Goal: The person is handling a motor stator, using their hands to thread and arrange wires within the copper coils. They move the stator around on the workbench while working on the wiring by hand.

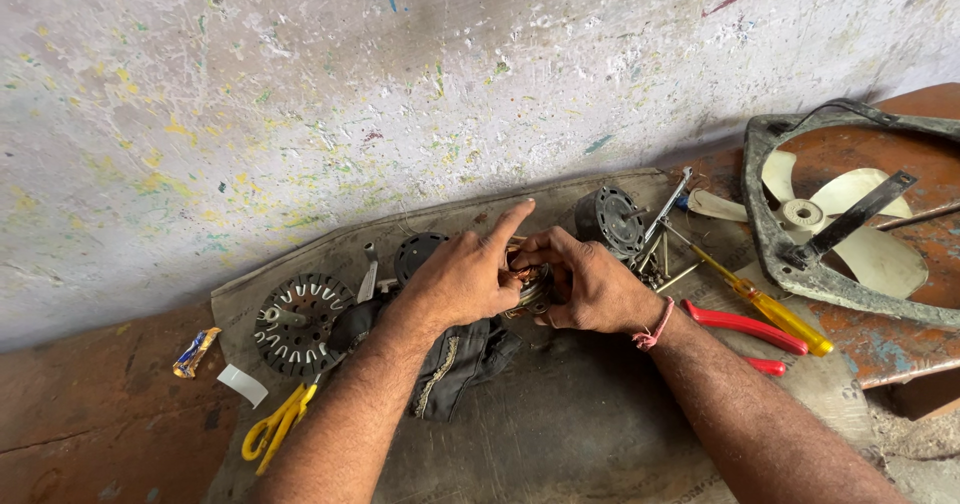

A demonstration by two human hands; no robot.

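Note:
Both of my hands close around a small motor stator with copper windings (530, 286) at the middle of a grey mat (590, 414). My left hand (462, 276) covers its left side, index finger pointing up and away. My right hand (592, 284) grips its right side; a red thread is tied at that wrist. Most of the stator is hidden between my palms. A dark cloth (462, 359) lies just under my left wrist.
A round slotted motor cover (298, 322) and yellow scissors (278, 424) lie at left. A second black motor end cap (610, 220), spanners, a yellow-handled screwdriver (770, 309) and red-handled pliers (745, 326) lie at right. A fan frame with cream blades (850, 226) sits far right.

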